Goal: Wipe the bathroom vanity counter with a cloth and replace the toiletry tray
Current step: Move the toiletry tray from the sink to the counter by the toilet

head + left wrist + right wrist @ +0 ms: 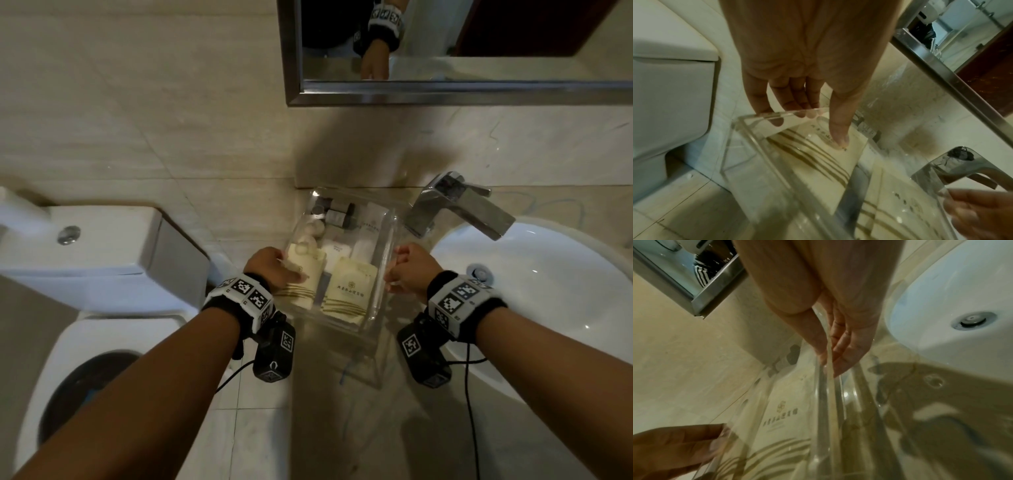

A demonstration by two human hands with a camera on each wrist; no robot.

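Left hand point(270, 267): grips the left wall of the clear toiletry tray point(385, 270) — four fingers point(777, 104) run down the outside of the wall, thumb presses inside on a cream packet point(301, 274).
Right hand point(411, 270): pinches the tray's right wall, thumb on the inner face, fingers point(846, 350) on the outer face, wall edge between them.
Arms: both forearms reach forward from the lower corners of the head view, wrists level with the tray's near half; each wrist carries a marker-tagged band.
Tray position: between toilet point(102, 260) on the left and basin point(555, 301) on the right, over the beige table point(359, 428); whether its base touches the table or hangs just above — cannot tell.
Tray axis: long axis runs from the person toward the wall, far end near the wall below the mirror point(445, 89), beside the chrome tap point(455, 205).
Contents: two cream packets with striped bands in the near half, white sachets mid-tray, small dark-capped bottles point(337, 212) at the far end.
Head view only: whole tray outline, both hands at once, mirror reflecting a banded wrist.
Left wrist view only: fingertips seen through the clear wall, thumb tip flat on the packet.
Right wrist view only: wall edge running between thumb and fingers; basin drain point(973, 320).
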